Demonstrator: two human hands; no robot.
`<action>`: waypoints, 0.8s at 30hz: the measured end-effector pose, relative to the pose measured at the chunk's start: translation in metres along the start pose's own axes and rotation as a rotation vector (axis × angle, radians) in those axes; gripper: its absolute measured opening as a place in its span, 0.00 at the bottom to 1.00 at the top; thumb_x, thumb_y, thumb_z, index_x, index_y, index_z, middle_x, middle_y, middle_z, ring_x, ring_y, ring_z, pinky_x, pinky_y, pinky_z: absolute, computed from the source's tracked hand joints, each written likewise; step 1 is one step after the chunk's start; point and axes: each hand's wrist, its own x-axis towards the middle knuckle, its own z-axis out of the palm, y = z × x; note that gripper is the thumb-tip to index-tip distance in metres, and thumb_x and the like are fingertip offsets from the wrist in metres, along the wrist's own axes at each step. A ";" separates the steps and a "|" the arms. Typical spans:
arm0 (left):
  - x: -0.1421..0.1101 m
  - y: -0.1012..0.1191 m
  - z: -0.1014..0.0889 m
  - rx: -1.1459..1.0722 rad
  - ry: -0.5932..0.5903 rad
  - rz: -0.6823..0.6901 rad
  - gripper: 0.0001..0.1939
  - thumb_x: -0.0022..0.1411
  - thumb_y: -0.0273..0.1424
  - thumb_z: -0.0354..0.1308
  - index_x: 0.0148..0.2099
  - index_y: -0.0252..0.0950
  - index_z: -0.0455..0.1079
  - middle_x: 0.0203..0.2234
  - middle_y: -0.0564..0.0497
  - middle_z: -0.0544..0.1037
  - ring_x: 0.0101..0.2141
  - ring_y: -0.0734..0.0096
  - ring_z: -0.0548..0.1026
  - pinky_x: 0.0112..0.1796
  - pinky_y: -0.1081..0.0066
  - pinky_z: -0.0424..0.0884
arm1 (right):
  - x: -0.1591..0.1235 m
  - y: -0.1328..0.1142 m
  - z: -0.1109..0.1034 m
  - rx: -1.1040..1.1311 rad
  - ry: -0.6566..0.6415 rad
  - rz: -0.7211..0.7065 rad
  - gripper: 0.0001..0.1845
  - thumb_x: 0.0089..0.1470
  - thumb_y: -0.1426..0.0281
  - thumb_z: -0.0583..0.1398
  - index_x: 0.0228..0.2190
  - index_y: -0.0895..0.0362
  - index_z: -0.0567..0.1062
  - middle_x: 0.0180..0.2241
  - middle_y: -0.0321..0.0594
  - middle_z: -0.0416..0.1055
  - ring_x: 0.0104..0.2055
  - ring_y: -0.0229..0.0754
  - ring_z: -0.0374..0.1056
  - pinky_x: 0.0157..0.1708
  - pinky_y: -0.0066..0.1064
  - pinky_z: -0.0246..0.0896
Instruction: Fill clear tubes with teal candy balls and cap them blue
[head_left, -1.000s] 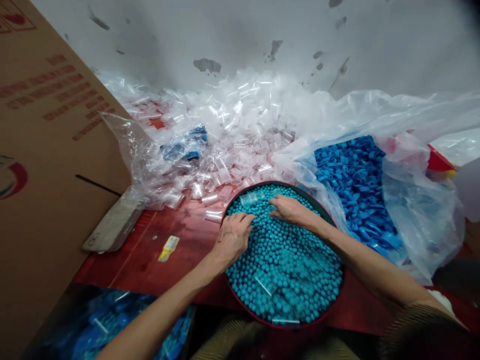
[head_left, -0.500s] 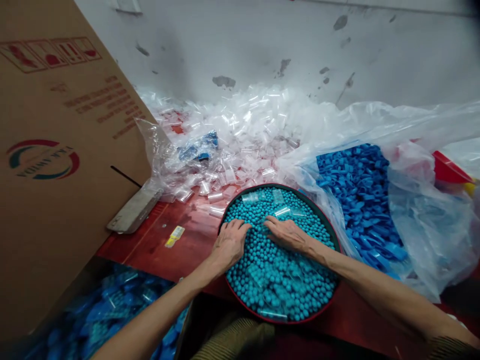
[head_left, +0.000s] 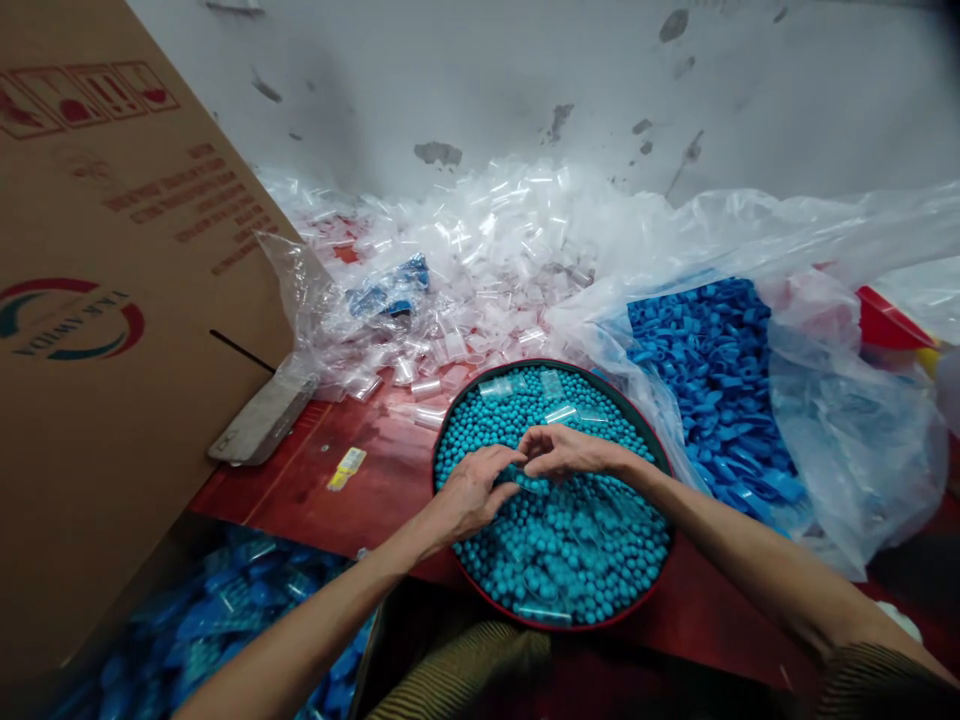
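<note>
A round, dark-red-rimmed basin (head_left: 448, 415) is filled with small turquoise beads (head_left: 592, 555). Several short clear plastic tubes (head_left: 561, 414) lie on the beads. Over the middle of the basin, the fingertips of both hands meet. My left hand (head_left: 474, 488) is curved, thumb and forefinger pinching toward the other hand. The fingers of my right hand (head_left: 566, 450) are curled in against the left fingertips. A faint clear glint shows just below the fingers, but what they hold cannot be made out.
Behind the basin lies a heap of clear tubes (head_left: 450, 345). Blue plastic parts (head_left: 712, 380) fill a clear bag (head_left: 847, 450) at right. A large carton (head_left: 150, 330) stands left, beside a grey block (head_left: 262, 418). Blue filled pieces (head_left: 225, 610) lie below the red table (head_left: 390, 510).
My hands were apart, fingers down among the beads; now they have lifted and come together over the basin's middle. The view has shifted slightly.
</note>
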 end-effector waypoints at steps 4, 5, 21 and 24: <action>-0.004 -0.004 0.002 -0.059 -0.020 -0.036 0.15 0.54 0.28 0.53 0.46 0.38 0.63 0.40 0.50 0.71 0.42 0.68 0.67 0.43 0.68 0.61 | 0.001 -0.001 0.008 0.013 0.042 0.011 0.20 0.40 0.61 0.61 0.34 0.59 0.66 0.21 0.28 0.62 0.17 0.28 0.54 0.16 0.20 0.50; -0.007 -0.005 0.002 -0.057 -0.028 -0.040 0.15 0.53 0.29 0.53 0.45 0.38 0.64 0.40 0.50 0.71 0.41 0.68 0.68 0.43 0.68 0.61 | 0.001 0.000 0.012 -0.037 0.051 0.010 0.20 0.40 0.60 0.61 0.34 0.60 0.67 0.22 0.29 0.63 0.18 0.28 0.55 0.17 0.21 0.50; -0.016 0.006 0.000 0.222 -0.120 0.039 0.17 0.57 0.40 0.48 0.48 0.41 0.63 0.44 0.49 0.68 0.46 0.64 0.62 0.46 0.62 0.56 | 0.001 -0.008 -0.025 -1.253 0.678 0.385 0.20 0.48 0.57 0.55 0.38 0.58 0.67 0.37 0.48 0.68 0.38 0.46 0.67 0.33 0.30 0.57; -0.018 0.003 0.006 0.269 -0.139 0.042 0.15 0.57 0.40 0.48 0.46 0.43 0.64 0.41 0.50 0.70 0.46 0.61 0.62 0.46 0.58 0.55 | 0.006 -0.004 -0.021 -1.272 0.624 0.368 0.17 0.50 0.60 0.54 0.37 0.58 0.67 0.37 0.48 0.68 0.38 0.46 0.67 0.32 0.30 0.58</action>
